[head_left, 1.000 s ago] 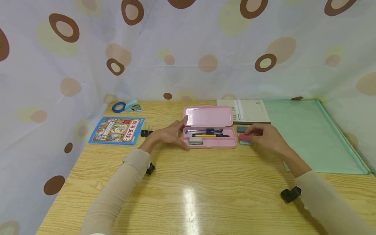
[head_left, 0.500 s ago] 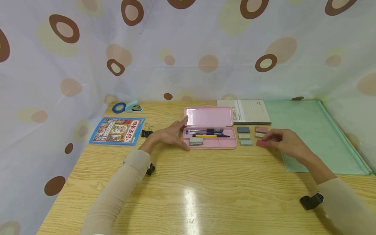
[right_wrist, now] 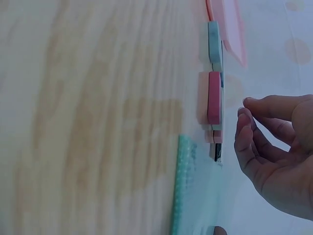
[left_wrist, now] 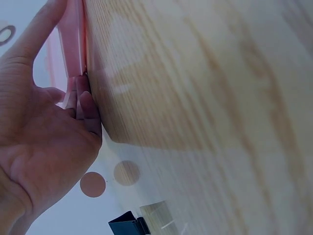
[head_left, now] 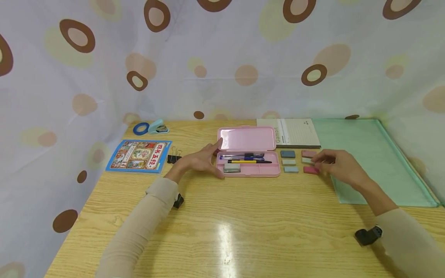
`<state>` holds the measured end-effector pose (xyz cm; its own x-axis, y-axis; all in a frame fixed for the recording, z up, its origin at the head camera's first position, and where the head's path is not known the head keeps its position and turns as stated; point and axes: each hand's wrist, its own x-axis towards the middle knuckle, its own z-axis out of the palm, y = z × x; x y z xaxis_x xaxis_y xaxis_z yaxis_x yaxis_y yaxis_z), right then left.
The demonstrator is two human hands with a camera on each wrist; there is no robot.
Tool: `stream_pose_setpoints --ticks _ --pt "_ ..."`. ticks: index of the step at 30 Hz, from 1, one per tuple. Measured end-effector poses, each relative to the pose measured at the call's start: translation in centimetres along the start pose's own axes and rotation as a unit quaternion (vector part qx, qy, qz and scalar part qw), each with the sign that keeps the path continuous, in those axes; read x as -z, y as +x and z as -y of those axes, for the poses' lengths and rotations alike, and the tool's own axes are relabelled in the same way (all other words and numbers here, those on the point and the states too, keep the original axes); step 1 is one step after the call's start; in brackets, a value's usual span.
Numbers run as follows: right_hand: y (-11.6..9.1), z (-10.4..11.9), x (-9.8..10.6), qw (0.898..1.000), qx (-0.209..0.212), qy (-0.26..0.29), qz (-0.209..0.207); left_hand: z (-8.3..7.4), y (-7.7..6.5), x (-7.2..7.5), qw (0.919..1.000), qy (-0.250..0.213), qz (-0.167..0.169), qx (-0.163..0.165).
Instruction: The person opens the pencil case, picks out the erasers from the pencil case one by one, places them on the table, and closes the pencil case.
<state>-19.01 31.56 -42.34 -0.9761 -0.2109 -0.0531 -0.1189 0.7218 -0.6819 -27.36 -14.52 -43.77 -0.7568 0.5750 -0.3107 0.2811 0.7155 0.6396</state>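
- The pale wood-grain desk [head_left: 194,227] is stretching in front of the open pink plastic pencil case [head_left: 247,138] and carrying it.
- Right of the case, the small light-blue block eraser [head_left: 291,169] is lying nearest to it, the small crimson block eraser [head_left: 310,170] farther out.
- The right hand [head_left: 338,166] is hovering just beside the crimson eraser, on the side away from the case; its fingers are bending loosely, released, grasping nothing.
- The left hand [head_left: 199,160] is touching the left end of the case; its fingers are spreading from near corner to lid, unclenched.
- The case is holding a grey-white block eraser [head_left: 231,168] and, behind that, a yellow-and-black pen [head_left: 249,161].
- Left of the case, a blue-bordered paper booklet [head_left: 138,155] is lying well apart.
- Right of the case, a translucent green pouch [head_left: 375,166] is spreading beyond the right hand.
- Behind the case's right end, a beige paper notebook [head_left: 295,131] is lying.
- Far behind-left of the case, a light-blue stapler [head_left: 158,127] is sitting.
- A white brown-spotted curtain [head_left: 226,50] is hanging behind the case.
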Motion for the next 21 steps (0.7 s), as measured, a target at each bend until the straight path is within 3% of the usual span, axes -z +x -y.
stream_pose_setpoints --ticks 9,21 --pt "1.2 1.8 -1.1 0.999 0.021 0.049 0.001 -0.1 -0.1 -0.2 1.0 0.007 0.0 0.003" --pt "4.3 6.7 -5.5 0.991 0.093 0.076 0.052 -0.2 -0.2 -0.1 1.0 0.008 0.0 0.002"
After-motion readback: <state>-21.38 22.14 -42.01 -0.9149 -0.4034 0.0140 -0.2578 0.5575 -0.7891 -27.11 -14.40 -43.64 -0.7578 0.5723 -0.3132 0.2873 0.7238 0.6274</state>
